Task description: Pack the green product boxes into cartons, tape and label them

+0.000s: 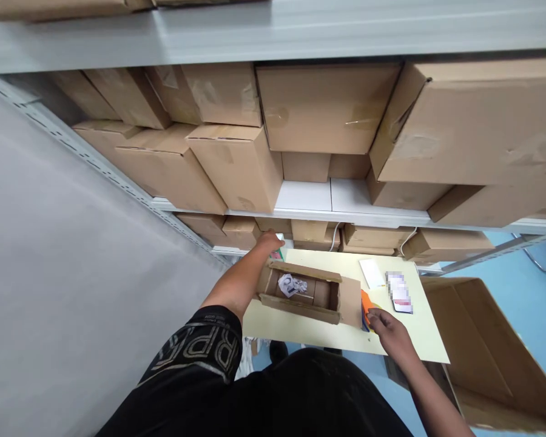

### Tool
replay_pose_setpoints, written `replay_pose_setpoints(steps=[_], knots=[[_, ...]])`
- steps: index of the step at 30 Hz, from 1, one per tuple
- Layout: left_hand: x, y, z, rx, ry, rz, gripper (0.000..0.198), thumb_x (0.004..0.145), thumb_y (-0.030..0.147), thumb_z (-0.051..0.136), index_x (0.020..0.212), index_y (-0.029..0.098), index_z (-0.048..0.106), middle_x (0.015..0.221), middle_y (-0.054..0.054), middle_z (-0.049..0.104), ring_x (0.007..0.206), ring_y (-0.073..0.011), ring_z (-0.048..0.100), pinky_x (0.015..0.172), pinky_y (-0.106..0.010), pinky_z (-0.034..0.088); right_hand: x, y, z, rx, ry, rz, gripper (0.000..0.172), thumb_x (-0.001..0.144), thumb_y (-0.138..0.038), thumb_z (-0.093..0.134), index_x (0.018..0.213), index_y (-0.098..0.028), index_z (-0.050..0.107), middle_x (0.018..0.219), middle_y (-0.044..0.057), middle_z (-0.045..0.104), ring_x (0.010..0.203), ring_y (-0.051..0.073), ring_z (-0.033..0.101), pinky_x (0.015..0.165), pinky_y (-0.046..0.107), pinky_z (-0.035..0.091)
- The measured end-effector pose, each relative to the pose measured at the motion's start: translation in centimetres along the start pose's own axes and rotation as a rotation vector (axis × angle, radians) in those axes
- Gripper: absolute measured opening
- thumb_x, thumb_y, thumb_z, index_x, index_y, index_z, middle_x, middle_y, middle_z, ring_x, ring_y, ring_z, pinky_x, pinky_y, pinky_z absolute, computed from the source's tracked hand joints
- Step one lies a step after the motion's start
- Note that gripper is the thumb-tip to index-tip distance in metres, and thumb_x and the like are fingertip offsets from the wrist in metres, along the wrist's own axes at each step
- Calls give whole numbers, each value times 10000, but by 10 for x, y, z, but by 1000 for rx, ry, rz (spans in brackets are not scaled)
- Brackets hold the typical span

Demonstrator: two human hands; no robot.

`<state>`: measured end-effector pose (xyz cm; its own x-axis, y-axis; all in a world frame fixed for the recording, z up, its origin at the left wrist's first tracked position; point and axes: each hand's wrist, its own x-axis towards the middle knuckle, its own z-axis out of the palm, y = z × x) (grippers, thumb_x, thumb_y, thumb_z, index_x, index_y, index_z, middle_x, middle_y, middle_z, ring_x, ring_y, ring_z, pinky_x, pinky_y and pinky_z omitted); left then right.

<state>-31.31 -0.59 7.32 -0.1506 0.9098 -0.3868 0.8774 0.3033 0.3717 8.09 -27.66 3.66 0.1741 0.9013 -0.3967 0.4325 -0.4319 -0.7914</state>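
Observation:
My left hand (269,241) reaches past the far-left corner of the table, its fingers closed at a small white, green and pink packet (277,254). What kind of packet it is, I cannot make out. An open cardboard box (316,314) lies between my hands with its flaps folded out and crumpled white paper (292,284) inside. Beside the box's right flap, my right hand (389,331) pinches a flat orange item (366,303). Blue and yellow pieces show around that item, partly hidden by my fingers.
On the pale table (418,340) lie a white pad (372,274) and a phone-like item (399,292) with a blurred face. Closed cartons (327,109) fill the shelves ahead. A large open carton (486,346) stands at the right, a grey wall (73,273) at the left.

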Motion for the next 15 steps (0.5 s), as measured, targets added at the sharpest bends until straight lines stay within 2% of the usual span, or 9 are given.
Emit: replay_pose_setpoints(steps=[3,5,8,9,10,12,15], knots=[[-5,-15,-17,17,49,-64,460,726,410,803,1054,152,609,1134,-196,729,1086,-301,679,803,-302,477,1,-5,2,-18,6,-24,439,823,-587,620,1016,-228,779,1025,70,796,968,295,732,839,371,574],[-18,-30,-36,-33,135,-50,328,783,419,732,954,188,573,1001,-113,717,947,-250,667,738,-287,447,2,-14,6,0,9,-27,447,826,-583,625,1043,-221,772,1035,81,794,953,292,734,813,364,579],[-58,-53,-60,-272,323,98,307,789,427,683,822,231,450,753,25,551,712,-157,530,646,-252,375,4,-39,16,86,-20,-26,487,847,-617,613,1088,-215,750,1079,88,782,920,284,738,783,368,579],[-76,-58,-63,-385,342,183,334,780,426,681,809,236,408,724,50,482,674,-136,475,631,-239,355,4,-50,20,120,-32,-42,497,851,-631,613,1091,-216,743,1084,89,778,914,280,735,787,371,576],[-95,-62,-62,-506,329,274,353,776,425,674,810,240,375,713,64,429,653,-122,432,622,-229,342,4,-62,25,157,-46,-72,503,849,-640,621,1098,-218,736,1089,90,773,923,278,729,801,373,571],[-131,-65,-52,-704,193,421,389,763,431,679,828,244,344,724,73,386,640,-109,389,608,-217,331,4,-85,35,239,-77,-168,516,833,-636,650,1134,-221,711,1103,94,757,969,276,705,834,372,557],[-168,-61,-19,-802,-41,516,384,762,416,673,853,245,342,747,73,383,638,-102,369,599,-214,327,4,-107,50,255,-116,-282,486,827,-580,667,1156,-221,670,1035,67,728,965,257,657,829,353,529]])
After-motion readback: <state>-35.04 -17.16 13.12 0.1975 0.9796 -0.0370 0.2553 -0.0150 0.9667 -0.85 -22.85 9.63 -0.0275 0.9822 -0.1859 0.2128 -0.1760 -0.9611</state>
